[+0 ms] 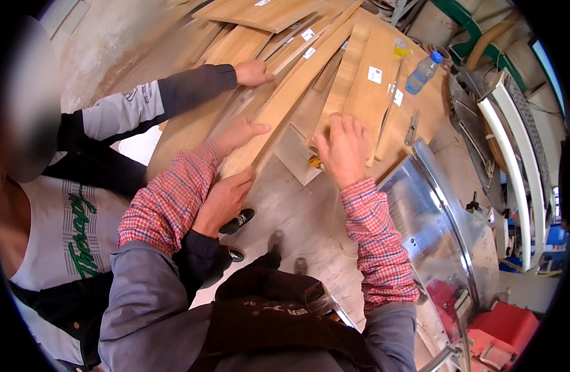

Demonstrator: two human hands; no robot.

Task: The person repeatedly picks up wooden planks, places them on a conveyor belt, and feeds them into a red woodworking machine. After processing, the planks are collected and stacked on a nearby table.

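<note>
Both forearms in red checked sleeves, reaching forward from the lower edge over a pile of wood. Left hand [238,133] laid palm down on a long plank [285,102], fingers stretched forward, thumb spread to the right; open, nothing gripped. Plank slanting from lower left up to upper right across the table [430,102], on top of other boards. Right hand [344,149] raised with its back to the camera, fingers slightly spread and curled over the near end of a shorter board [365,80]; touching its edge, whether clamped on it cannot tell. Hands well apart, plank's near end between them. Beside the left forearm, a co-worker's hand [223,198] pressed against the plank's near end; a second co-worker's hand [253,72] resting on boards farther back. Bottle [423,72] lying near the table's far right.
</note>
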